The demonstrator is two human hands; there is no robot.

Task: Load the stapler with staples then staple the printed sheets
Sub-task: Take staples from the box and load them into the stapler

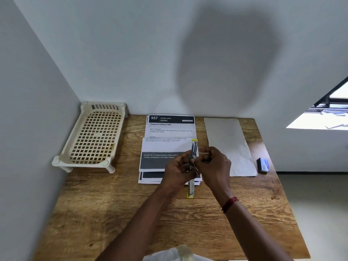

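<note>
At the centre of the frame both hands meet over the stapler (193, 159), which is swung open into one long line: one yellow-tipped end points up the frame over the sheets (169, 146), the other lies at lower centre on the bare desk (113, 213). The left hand (178, 171) is curled around the stapler's middle from the left, fingers closed on it. The right hand (211, 162) comes in from the right with thumb and fingertips pinched together at the same spot; whether a strip of staples sits in that pinch cannot be told, since the fingers hide it.

The sheets lie in a loose, staggered pile at centre, not yet squared. A small blue box (263, 165), likely the staples, stands at the right edge of the desk beside a blank sheet (227, 144). A cream rack (94, 136) sits at the upper left, well clear.

The step in hand looks like loading. To do it well, the left hand should keep the open channel level and steady while the right lowers the strip legs-down into the rail, straight along its length instead of at an angle, so it does not break or jam. The strip should slide freely before the top is closed, and it should close until it clicks. The pile will then want tapping square before the stapler bites a corner.
</note>
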